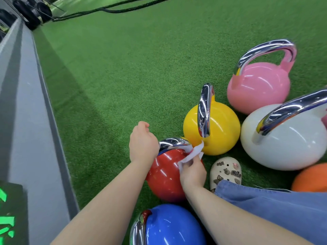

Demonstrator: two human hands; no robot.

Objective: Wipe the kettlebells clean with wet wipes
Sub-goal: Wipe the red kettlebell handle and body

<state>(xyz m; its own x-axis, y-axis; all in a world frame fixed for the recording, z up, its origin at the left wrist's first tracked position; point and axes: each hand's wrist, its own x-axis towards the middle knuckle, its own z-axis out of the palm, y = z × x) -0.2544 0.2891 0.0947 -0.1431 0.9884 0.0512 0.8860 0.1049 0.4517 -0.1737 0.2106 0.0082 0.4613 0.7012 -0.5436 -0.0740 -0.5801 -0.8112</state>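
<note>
Several coloured kettlebells with chrome handles stand on green turf. My left hand (143,143) grips the chrome handle of the red kettlebell (163,175) at its left end. My right hand (192,171) pinches a white wet wipe (192,153) and holds it against the right end of that handle, where it meets the red body. Close around stand a yellow kettlebell (221,128), a pink kettlebell (260,87), a white kettlebell (286,138), a blue kettlebell (169,227) near the lower edge, and an orange one (311,179) cut off at the right.
My foot in a cream clog (225,171) and a blue denim trouser leg (276,207) sit between the red and white kettlebells. A grey raised ledge (24,121) runs along the left. Black battle ropes (113,9) lie on the turf far off.
</note>
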